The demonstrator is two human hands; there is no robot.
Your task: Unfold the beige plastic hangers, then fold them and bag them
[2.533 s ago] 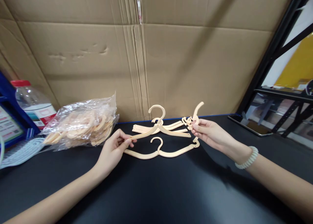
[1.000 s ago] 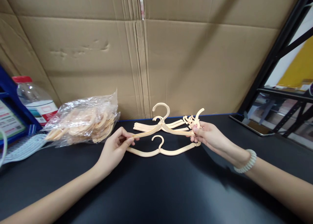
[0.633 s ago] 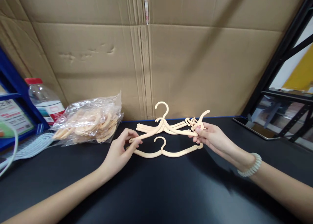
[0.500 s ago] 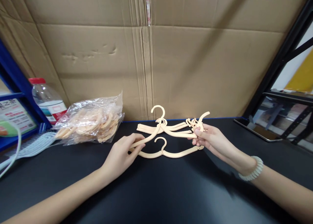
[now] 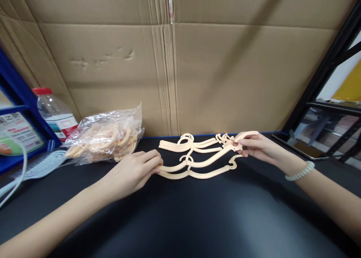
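Note:
A cream plastic hanger (image 5: 208, 160) is held low over the black tabletop (image 5: 180, 220), one end in each hand. My left hand (image 5: 135, 171) pinches its left end, fingers closed and pointing right. My right hand (image 5: 255, 145) is closed on its right end near a curved hook piece. Right under it lies a second cream hanger (image 5: 197, 173) flat on the table. Behind them sits a small stack of folded hangers (image 5: 183, 144) by the cardboard wall.
A clear plastic bag of cream hanger parts (image 5: 104, 139) lies at the left. Behind it stand a water bottle (image 5: 55, 113) and a blue rack (image 5: 14, 111). A cardboard wall (image 5: 175, 70) closes the back. A dark tablet (image 5: 299, 145) and a black metal frame are at the right.
The held hanger came down from above the stack to just over the lying hanger. My left hand went flatter and my right hand moved right and back.

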